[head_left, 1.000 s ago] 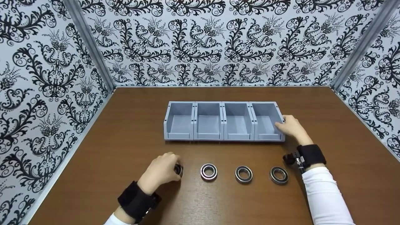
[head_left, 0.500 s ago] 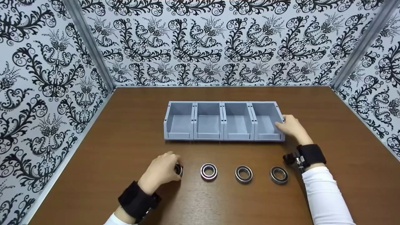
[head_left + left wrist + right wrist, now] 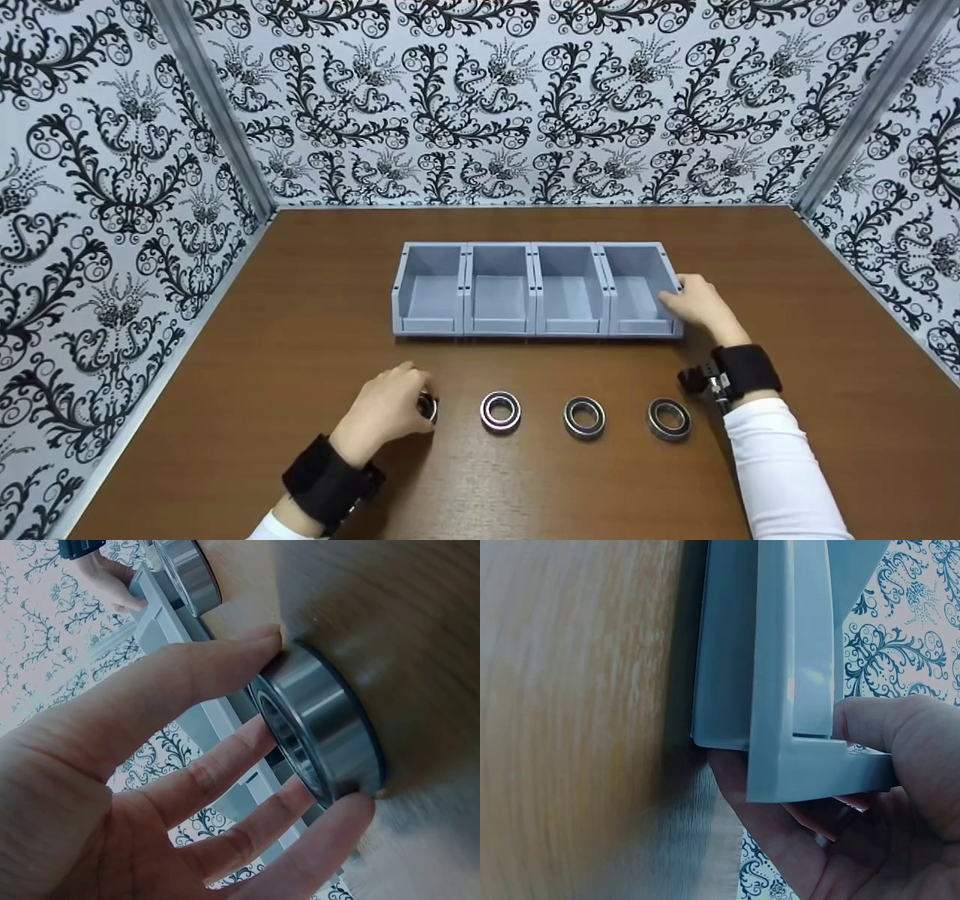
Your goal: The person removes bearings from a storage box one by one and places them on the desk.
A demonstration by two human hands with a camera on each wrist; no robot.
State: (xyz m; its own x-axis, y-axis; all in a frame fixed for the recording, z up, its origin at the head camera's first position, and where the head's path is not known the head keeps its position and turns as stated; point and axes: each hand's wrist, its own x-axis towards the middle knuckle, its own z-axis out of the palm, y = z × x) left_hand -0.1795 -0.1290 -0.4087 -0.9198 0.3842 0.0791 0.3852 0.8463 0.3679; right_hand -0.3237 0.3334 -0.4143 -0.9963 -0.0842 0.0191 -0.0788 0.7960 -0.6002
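My left hand [image 3: 391,403] grips a metal ball bearing [image 3: 326,724] by its rim, thumb on one side and fingers on the other. In the left wrist view the bearing lies flat against the wooden table. My right hand [image 3: 699,301] holds the right side wall of the rightmost grey bin [image 3: 645,328], thumb inside and fingers outside. The right wrist view shows that hand [image 3: 900,802] around the bin's front corner [image 3: 780,765]. To the right of my left hand lie three more bearings in a row: one [image 3: 500,412], a second [image 3: 584,418] and a third [image 3: 669,419].
Three other grey bins stand joined to the left of the held one: the leftmost bin [image 3: 428,325], a second [image 3: 500,326] and a third [image 3: 572,326]. The brown wooden table [image 3: 315,285] is enclosed by black-and-white patterned walls [image 3: 480,112].
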